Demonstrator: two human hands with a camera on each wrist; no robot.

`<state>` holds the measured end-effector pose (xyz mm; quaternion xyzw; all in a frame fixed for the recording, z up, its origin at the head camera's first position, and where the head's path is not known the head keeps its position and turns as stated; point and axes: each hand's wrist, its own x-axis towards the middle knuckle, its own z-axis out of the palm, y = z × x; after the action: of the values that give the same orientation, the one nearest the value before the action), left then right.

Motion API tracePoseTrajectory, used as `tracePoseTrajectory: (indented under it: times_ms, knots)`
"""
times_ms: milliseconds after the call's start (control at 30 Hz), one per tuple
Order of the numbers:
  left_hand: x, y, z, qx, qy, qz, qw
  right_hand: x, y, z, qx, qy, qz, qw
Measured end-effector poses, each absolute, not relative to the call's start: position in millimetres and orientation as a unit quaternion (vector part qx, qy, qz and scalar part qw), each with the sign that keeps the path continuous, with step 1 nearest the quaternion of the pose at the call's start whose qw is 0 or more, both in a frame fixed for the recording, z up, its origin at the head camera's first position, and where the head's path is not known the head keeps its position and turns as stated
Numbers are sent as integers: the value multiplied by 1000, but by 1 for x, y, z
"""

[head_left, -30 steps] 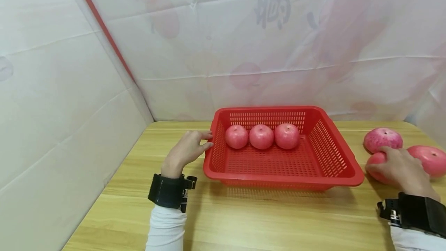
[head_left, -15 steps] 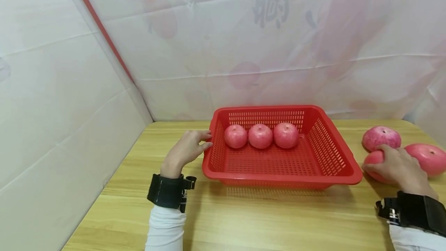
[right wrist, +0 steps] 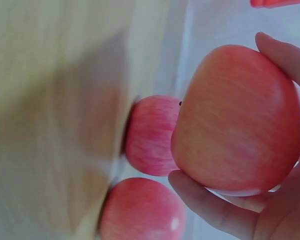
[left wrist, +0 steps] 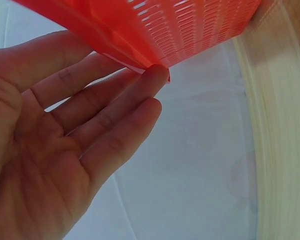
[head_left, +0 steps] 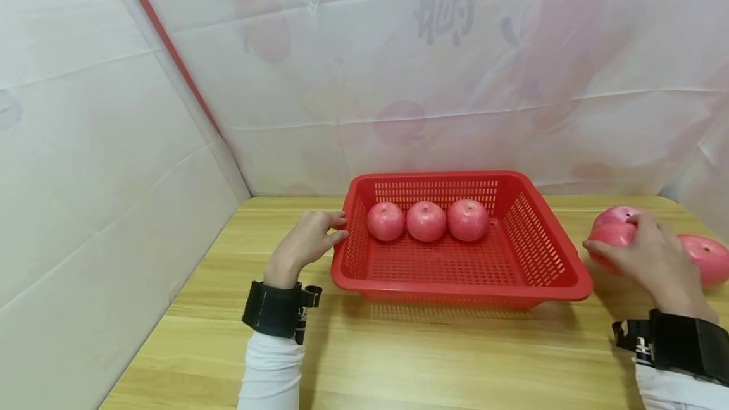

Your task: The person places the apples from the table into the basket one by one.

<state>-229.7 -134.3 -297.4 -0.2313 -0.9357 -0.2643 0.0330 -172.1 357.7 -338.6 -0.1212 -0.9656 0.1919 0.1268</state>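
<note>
In the head view my right hand (head_left: 663,264) holds a large pink-red apple (head_left: 610,235), thumb on one side and fingers around the other. The right wrist view shows that apple (right wrist: 240,120) raised above the wooden tabletop. Two more apples stand behind and beside it: a darker one (head_left: 616,212), partly covered, and a bigger pink one (head_left: 706,257). At the left, my left hand (head_left: 304,242) touches the rim of a red plastic basket (head_left: 455,290). In the left wrist view its fingers (left wrist: 122,142) reach fairly straight to the rim, which hides some tips.
Three apples sit in a row toward the back left of the basket, the middle one (head_left: 426,221) touching or close to its neighbours. The wooden table (head_left: 433,359) ends at a pale printed sheet (head_left: 342,81) hung behind it. Another pale sheet (head_left: 102,207) covers the left side.
The right hand has lifted the apple and moved it slightly up and left, now overlapping the darker apple behind. The left hand and basket stay in place.
</note>
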Motion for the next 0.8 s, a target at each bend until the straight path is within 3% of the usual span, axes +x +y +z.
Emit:
tracePoseTrajectory:
  times_ms: [400, 800]
  knots:
    - [-230, -136, -296, -224, -939, -259, 37, -174, 346, -319, -103, -956, 200, 188]
    - [-232, -133, -298, -238, -936, -255, 56, -178, 339, -299, -115, -953, 210, 186]
